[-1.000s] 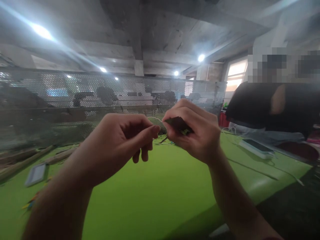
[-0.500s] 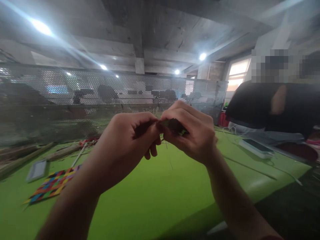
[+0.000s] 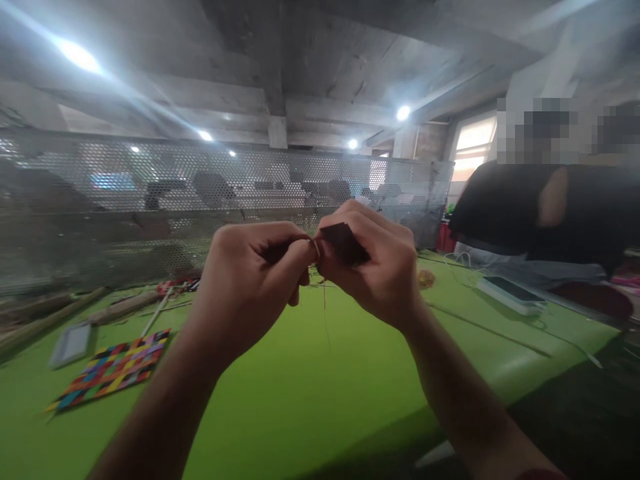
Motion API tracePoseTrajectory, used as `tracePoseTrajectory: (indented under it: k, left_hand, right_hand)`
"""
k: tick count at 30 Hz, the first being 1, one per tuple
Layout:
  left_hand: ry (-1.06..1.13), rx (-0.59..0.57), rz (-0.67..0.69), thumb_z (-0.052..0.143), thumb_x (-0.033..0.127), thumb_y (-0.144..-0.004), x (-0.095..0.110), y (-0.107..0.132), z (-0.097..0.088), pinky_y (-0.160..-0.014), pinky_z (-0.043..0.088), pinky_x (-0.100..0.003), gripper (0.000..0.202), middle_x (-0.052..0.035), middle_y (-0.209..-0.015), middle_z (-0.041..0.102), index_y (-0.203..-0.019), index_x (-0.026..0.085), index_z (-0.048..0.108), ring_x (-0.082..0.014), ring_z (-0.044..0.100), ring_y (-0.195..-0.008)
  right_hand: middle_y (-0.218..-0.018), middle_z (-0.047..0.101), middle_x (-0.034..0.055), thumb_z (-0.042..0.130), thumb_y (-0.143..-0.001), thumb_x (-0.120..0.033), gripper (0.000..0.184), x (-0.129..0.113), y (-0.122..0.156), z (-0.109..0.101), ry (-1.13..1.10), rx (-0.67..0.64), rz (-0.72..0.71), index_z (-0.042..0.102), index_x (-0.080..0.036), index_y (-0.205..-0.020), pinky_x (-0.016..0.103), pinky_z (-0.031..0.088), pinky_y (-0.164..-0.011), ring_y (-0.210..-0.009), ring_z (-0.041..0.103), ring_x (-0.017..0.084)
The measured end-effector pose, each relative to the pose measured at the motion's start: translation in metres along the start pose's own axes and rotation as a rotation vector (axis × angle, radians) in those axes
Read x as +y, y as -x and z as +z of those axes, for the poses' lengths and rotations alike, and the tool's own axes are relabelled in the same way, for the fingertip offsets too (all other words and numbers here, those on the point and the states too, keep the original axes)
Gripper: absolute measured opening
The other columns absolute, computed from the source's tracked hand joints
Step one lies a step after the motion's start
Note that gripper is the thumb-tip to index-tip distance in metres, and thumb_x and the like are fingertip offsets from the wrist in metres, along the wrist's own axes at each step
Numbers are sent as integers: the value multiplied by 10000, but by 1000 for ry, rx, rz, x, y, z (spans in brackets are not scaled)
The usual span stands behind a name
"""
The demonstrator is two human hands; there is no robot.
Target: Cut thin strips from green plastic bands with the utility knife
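Observation:
My left hand (image 3: 260, 287) and my right hand (image 3: 375, 260) meet above the green table (image 3: 300, 400), fingertips pinched close together. A dark, flat, square-edged piece (image 3: 345, 243) lies in the grip of my right hand; its material I cannot make out. Between the fingertips runs a thin string (image 3: 325, 293), whose loose end hangs down toward the table. The thumb and forefinger of my left hand close on this string. Part of what is held stays hidden behind the fingers.
On the left lie a multicoloured woven mat (image 3: 113, 370), a grey flat box (image 3: 71, 345) and wooden sticks (image 3: 125, 307). At right are a white device (image 3: 513, 295) with a cable, a thin stick (image 3: 490, 329) and a person (image 3: 530, 207). A perforated screen (image 3: 260, 187) stands behind.
Both hands have shifted slightly left. The dark piece in my right hand has turned and shows more of its face. A round brownish thing now shows beside my right wrist.

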State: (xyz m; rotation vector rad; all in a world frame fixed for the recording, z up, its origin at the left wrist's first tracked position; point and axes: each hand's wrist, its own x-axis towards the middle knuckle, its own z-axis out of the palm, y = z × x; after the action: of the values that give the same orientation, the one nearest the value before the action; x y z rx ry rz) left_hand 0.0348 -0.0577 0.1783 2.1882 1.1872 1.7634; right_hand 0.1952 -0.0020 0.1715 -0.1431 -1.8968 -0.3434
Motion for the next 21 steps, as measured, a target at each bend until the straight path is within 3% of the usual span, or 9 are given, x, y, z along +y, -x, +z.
tracePoseTrajectory:
  k: [5,11,21]
  left_hand:
    - [5,62,-24,559,139,-756,-5,-3,1,-347,357,-195,284,37,-401,559,-492,200,644,-85,479,-340]
    - [6,44,-52,565,163,-757,-13,-8,-1,-336,374,-199,251,27,-432,584,-533,199,671,-96,498,-342]
    - [53,113,-85,603,173,-746,-39,-21,-10,-325,396,-210,227,26,-453,576,-534,215,671,-98,501,-340]
  right_hand:
    - [-758,574,-18,650,-873,-183,126,-2,-2,2,31,79,143,577,-168,-771,223,420,-628,-675,506,72]
    - [-711,568,-23,602,-828,-142,73,2,-2,3,90,113,308,600,-164,-758,232,415,-623,-633,471,73]
    - [-701,637,-5,613,-760,-141,38,44,-4,-3,198,176,520,645,-157,-746,262,431,-633,-631,526,94]
